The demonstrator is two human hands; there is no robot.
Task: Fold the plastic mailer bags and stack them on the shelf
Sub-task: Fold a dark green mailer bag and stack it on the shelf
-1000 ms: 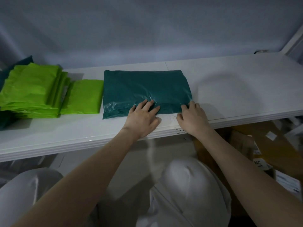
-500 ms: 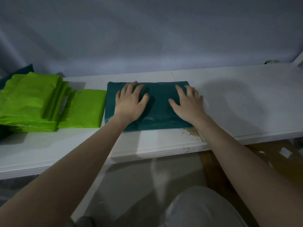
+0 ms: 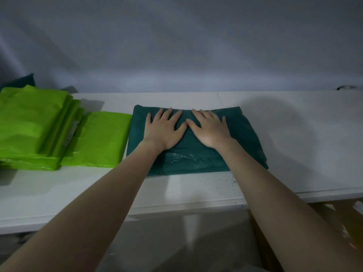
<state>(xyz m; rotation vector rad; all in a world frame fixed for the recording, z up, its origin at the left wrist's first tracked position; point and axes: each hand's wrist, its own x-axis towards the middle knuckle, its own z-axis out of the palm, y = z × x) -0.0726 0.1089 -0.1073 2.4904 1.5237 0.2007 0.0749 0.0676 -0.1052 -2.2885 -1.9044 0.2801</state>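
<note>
A folded dark teal mailer bag [image 3: 245, 138] lies flat in the middle of the white shelf [image 3: 294, 144]. My left hand [image 3: 164, 130] and my right hand [image 3: 209, 130] press down on its far half, side by side, fingers straight and spread, thumbs nearly touching. The bag's glossy near edge shows between my forearms. To the left, a single folded lime green bag [image 3: 102, 138] lies against the teal one, beside a taller stack of lime green bags [image 3: 33, 126].
A dark teal corner [image 3: 23, 81] peeks out behind the green stack at the far left. A grey wall backs the shelf. Brown cardboard [image 3: 349, 222] shows below the shelf's front edge at the right.
Both hands went from the bag's near edge onto its top, then slid inward until they sit side by side at the centre. The bag now lies further back on the shelf.
</note>
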